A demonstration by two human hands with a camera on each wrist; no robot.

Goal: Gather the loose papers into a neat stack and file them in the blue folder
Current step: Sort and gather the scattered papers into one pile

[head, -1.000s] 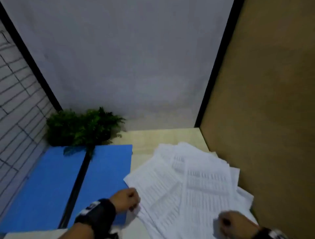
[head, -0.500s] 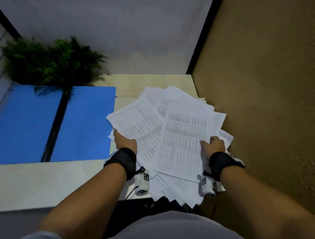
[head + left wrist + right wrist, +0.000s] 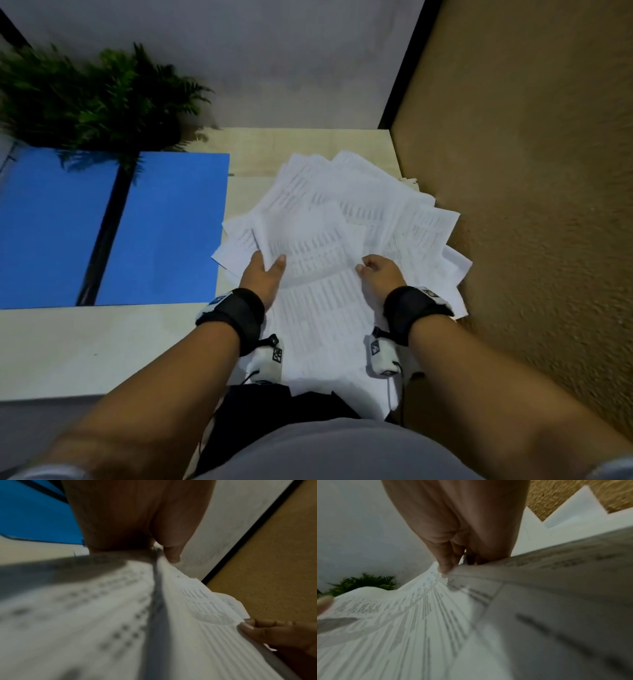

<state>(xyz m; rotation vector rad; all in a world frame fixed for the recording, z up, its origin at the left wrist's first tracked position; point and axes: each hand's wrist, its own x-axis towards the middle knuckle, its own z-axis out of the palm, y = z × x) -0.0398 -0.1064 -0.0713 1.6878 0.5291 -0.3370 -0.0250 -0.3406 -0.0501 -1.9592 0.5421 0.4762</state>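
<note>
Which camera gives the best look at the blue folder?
The head view: the blue folder lies open and flat left of the papers. The left wrist view catches only a blue corner of it; the right wrist view shows none.

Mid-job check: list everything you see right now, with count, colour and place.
papers: many, count unclear, white printed, fanned on the desk's right side, some overhanging the near edge
blue folder: one, open flat, left of the papers
plant: one, green, behind the folder
desk: one, pale wood
wall panel: one, tan, on the right
wrist straps: two, black
left hand: grips the top sheets' left side
right hand: pinches their right side
</note>
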